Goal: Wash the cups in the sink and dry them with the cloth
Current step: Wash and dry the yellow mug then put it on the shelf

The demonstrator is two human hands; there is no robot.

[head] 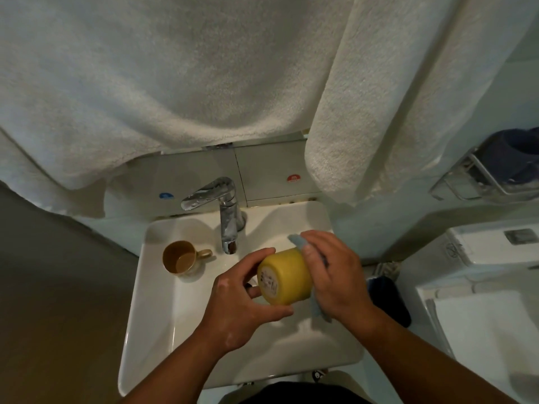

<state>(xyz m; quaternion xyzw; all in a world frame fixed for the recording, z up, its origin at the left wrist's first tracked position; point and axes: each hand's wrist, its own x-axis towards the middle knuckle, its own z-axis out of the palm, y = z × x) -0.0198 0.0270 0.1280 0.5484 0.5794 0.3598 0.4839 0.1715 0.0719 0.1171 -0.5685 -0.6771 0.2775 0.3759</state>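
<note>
Over the sink [151,330], both hands hold a yellow cup [287,277] and a blue cloth [316,304].

The sink [151,330] sits in the middle, with the tap [226,217] standing at its far rim and its spout reaching toward the near side. One cup [179,258] stands upright in the sink's far left corner, left of the spout, its handle pointing right. A second cup [287,277] is held on its side over the basin, between the left hand [242,304] on its left and the right hand [332,275] on its right. The cloth [316,309] lies between the right hand and that cup. Towels [180,71] hang beyond the tap, above the sink's far edge.
</note>
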